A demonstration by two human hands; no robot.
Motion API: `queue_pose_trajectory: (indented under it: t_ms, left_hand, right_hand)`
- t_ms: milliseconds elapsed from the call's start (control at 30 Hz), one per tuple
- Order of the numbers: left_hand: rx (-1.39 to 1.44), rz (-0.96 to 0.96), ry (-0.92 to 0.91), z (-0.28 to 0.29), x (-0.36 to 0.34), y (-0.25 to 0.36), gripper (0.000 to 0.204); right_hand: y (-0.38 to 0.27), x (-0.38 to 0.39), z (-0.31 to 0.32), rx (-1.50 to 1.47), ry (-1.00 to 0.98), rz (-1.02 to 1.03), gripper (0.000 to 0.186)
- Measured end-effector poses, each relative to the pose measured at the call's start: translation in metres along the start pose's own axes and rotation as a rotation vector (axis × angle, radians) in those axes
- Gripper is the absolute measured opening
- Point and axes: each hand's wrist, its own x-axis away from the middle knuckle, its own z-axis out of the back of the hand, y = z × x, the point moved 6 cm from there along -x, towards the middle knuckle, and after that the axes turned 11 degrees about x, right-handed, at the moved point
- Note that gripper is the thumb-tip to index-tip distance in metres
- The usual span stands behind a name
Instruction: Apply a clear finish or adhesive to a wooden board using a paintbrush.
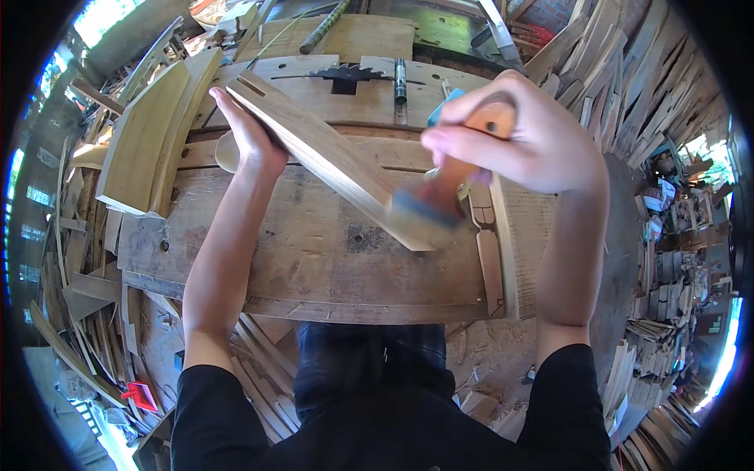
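Note:
My left hand (253,140) grips a squared wooden bar (330,161) near its far end, the palm against its left side and the thumb hidden. A slot is cut into that far end. The bar slants over the workbench (314,243), its near end toward the middle right. My right hand (522,137) is closed around the orange-brown wooden handle of a brush (452,188). The brush's bristles, smeared by motion, are at the bar's near end; whether they touch it I cannot tell.
Large pale boards (149,129) stand at the bench's left. A circular saw blade (345,73) pokes up at the back, beside a dark marker-like tube (400,82). Flat shaped wood pieces (488,251) lie on the right. Stacked timber (628,63) fills the far right; offcuts cover the floor.

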Motion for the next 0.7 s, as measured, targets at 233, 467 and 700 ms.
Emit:
queue_pose_trajectory:
  t_ms: [233,467,700]
  left_hand:
    - [0.042,0.021,-0.012,0.01,-0.01,-0.003,0.1]
    - [0.074,0.112,-0.141,-0.003,-0.003,-0.016,0.09]
    - [0.005,0.286,-0.173,-0.016,0.02,-0.025,0.1]
  right_hand:
    - [-0.024,-0.007,-0.005,0.026,0.12,0.092,0.022]
    - [-0.011,-0.013,-0.01,-0.195,0.316,0.065,0.03]
    - [-0.006,-0.021,-0.012,-0.251,0.406,0.022,0.018]
